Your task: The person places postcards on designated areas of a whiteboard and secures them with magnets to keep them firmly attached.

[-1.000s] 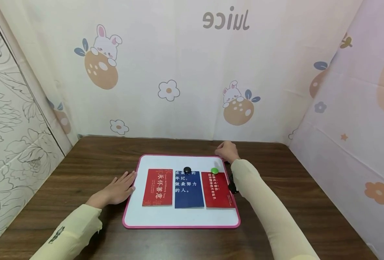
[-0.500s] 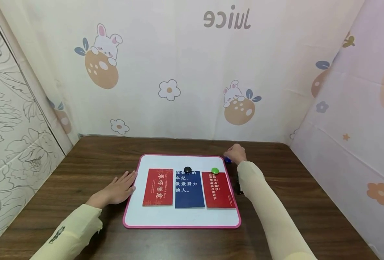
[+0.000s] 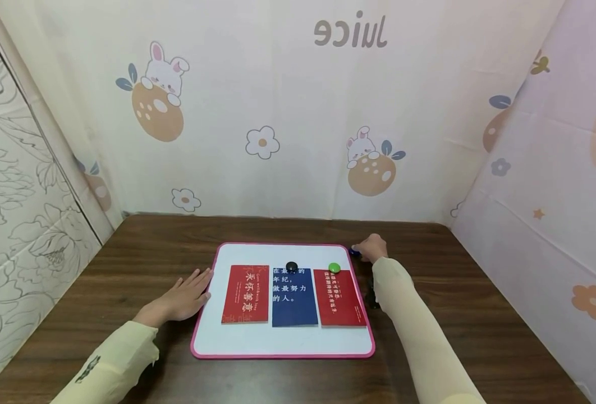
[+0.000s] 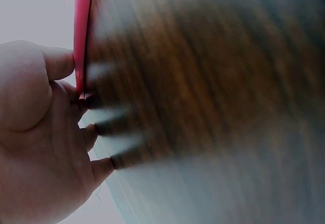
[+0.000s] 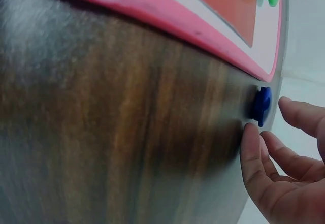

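My left hand (image 3: 184, 297) lies beside the pink-framed whiteboard (image 3: 283, 343), its fingers stretched out over the left edge. In the left wrist view the thumb and fingertips touch the pink frame. Just off the board's top right corner, a blue magnet (image 5: 262, 106) rests on the table. My right hand (image 3: 372, 248) is at this magnet; the right wrist view shows its thumb and fingers apart around it, with gaps, holding nothing. On the board, a black magnet (image 3: 291, 267) sits on the blue card (image 3: 295, 308), and a green magnet (image 3: 334, 267) on the right red card (image 3: 340, 300).
Another red card (image 3: 245, 297) lies at the left of the board with no magnet on it. The dark wooden table (image 3: 454, 314) extends around the board. A printed curtain (image 3: 278, 185) hangs behind the table's back edge.
My right hand has moved right and slightly nearer, away from the board's top right corner. The blue magnet beside it has come into sight. My left hand has stayed in place.
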Demonstrator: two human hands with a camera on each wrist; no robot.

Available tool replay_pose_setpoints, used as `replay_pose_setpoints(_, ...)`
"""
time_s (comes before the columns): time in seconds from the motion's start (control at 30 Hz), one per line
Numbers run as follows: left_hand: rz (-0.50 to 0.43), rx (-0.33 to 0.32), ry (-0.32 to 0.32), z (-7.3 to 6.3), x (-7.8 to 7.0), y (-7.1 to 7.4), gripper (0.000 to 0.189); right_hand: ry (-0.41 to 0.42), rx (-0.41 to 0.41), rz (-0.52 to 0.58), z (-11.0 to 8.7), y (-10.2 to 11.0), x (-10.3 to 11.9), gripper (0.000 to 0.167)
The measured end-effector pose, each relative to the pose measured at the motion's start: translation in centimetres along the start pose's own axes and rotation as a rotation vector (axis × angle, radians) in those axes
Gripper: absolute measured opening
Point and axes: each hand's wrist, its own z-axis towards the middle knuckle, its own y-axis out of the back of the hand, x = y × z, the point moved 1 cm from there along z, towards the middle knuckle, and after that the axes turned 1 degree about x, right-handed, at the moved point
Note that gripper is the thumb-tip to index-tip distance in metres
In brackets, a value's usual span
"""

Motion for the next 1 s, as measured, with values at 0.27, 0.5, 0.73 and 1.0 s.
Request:
replay_pose_setpoints(0.27,-0.004,-0.001,-0.006,-0.1,0.1,-0.2,0.062,0.012,-0.002,0.036,0.2,-0.3,-0.5,0.029)
replay_pose_setpoints(0.5,0.003,-0.006,-0.013,0.0,0.1,-0.1,0.061,-0.024,-0.01,0.101,0.5,-0.1,-0.6,0.027)
replay_pose_setpoints(0.73,-0.003,-0.003,-0.007,-0.1,0.0,-0.2,0.061,-0.042,-0.026,0.177,0.7,0.2,-1.4,0.025)
replay_pose_setpoints(1.0,0.003,-0.004,-0.007,0.0,0.2,-0.1,0.061,-0.066,0.009,0.326,1.0,0.5,-1.9,0.026)
